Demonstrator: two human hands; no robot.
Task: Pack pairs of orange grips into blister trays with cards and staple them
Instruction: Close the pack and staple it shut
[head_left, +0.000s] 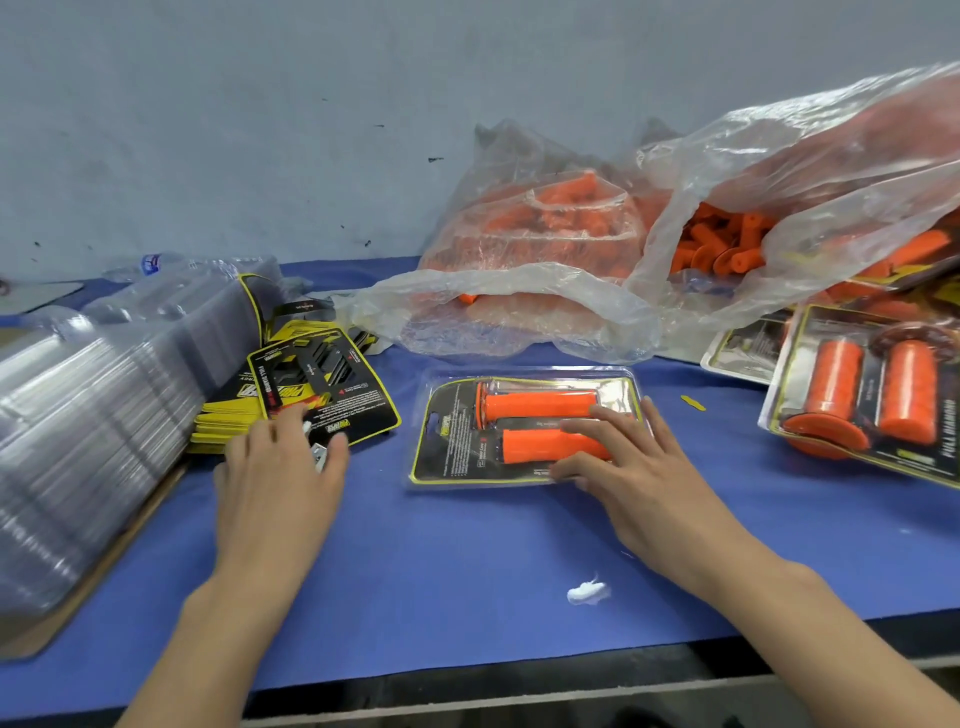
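A clear tray (524, 470) is being kept flat in the middle of the blue table (415, 571). Two orange grips (540, 405) are being held inside it, side by side on a black and yellow card (447, 441). The right end of the tray is being pressed by the right hand (639, 467). Its fingers are being held straight and spread apart, and nothing is being gripped by them. The nearer grip and the tray edge are being touched by the fingertips.

The left hand (280, 467) is being held over the near edge of a pile of cards (311, 384), just left of the tray. A small shiny thing (318, 449) is being half covered by this hand, by the thumb. The hand is blurred, so it cannot be told if the thing is being gripped or only touched.

A big stack (93, 415) of clear trays is being kept at the far left, touching the pile of cards. Two plastic bags (519, 312) full of orange grips are being kept at the back by the wall (208, 130). Filled packs (872, 395) are being piled at the right. A white scrap (587, 592) is being left near the front.
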